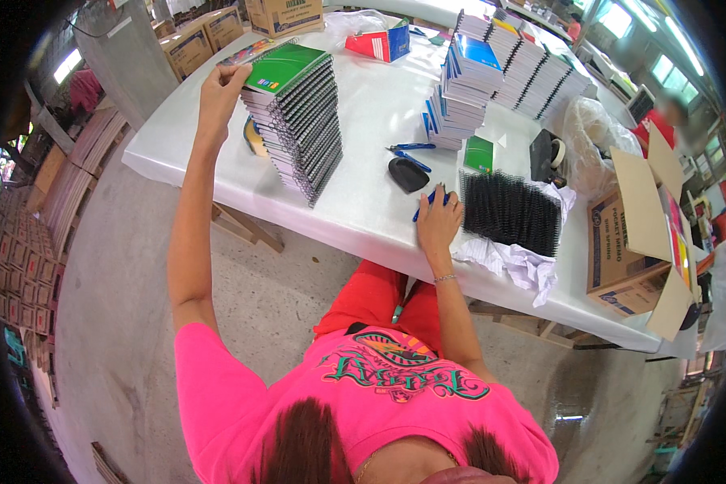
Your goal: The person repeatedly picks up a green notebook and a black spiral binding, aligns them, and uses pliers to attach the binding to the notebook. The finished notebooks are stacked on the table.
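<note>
My left hand [220, 95] is closed, thumb and fingers pinching the left edge of the green-covered spiral notebook [289, 68] on top of a tall stack. Below it, the notebook stack [302, 129] shows its wire coils toward me and to the right. My right hand [439, 222] rests low on the table with its fingers curled over a blue-handled tool [419, 214], apparently pliers, mostly hidden under the palm. Just right of that hand lies a dense row of black plastic spirals [510, 214] on crumpled white paper [515, 264].
Beyond my right hand lie a rounded black object [408, 174], blue-handled pliers [414, 148] and a small green booklet [478, 154]. Blue-covered books [464, 89] stand stacked farther back. An open carton [629, 242] sits at the right; a tape roll [256, 137] is behind the notebook stack.
</note>
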Demonstrator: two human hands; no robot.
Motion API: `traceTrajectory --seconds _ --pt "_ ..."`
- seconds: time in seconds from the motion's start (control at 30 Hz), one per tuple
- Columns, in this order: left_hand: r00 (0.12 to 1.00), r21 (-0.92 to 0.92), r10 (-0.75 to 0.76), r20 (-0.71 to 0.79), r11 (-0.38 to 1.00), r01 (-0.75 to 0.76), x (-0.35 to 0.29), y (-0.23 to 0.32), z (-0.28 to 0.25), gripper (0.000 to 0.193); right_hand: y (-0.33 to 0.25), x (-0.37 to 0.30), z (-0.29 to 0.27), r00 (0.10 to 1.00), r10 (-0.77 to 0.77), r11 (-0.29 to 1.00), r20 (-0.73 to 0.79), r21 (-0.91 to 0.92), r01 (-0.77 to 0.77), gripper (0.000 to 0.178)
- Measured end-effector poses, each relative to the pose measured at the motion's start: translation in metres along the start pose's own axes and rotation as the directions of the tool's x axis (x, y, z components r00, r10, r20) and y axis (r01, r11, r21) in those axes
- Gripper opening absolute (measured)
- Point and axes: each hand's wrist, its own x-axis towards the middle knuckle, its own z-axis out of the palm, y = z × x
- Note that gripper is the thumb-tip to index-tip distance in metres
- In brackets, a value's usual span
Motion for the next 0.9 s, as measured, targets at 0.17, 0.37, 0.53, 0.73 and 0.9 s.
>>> traceTrajectory --seconds 0.17,0.37,0.53,0.73,0.9 --pt "1.0 0.015 0.03 0.009 0.999 -0.03 0.0 -0.01 0.003 0.036 0.002 0.002 -0.001 1.0 0.003 1.0 0.016 0.004 -0.003 0.05" --pt "0.999 0.012 -0.008 0.039 1.0 0.008 0.004 -0.022 -0.003 0.039 -0.001 0.011 -0.014 1.0 0.012 0.991 0.015 0.13 -0.014 0.049" --pt "0.988 0.063 0.117 -0.101 0.992 -0.111 -0.003 -0.012 -0.008 0.042 0.025 0.088 -0.034 0.995 -0.035 0.998 -0.09 0.057 0.04 0.039" --pt "0.834 0.371 0.437 -0.338 0.876 -0.309 -0.054 0.041 -0.016 0.027 0.129 0.215 0.004 0.961 0.089 0.995 0.262 -0.065 -0.075 0.039" --pt "0.605 0.53 0.755 -0.254 0.632 -0.566 -0.096 0.044 -0.009 0.01 0.208 0.256 0.044 0.88 -0.208 0.977 0.427 0.142 0.162 0.053"
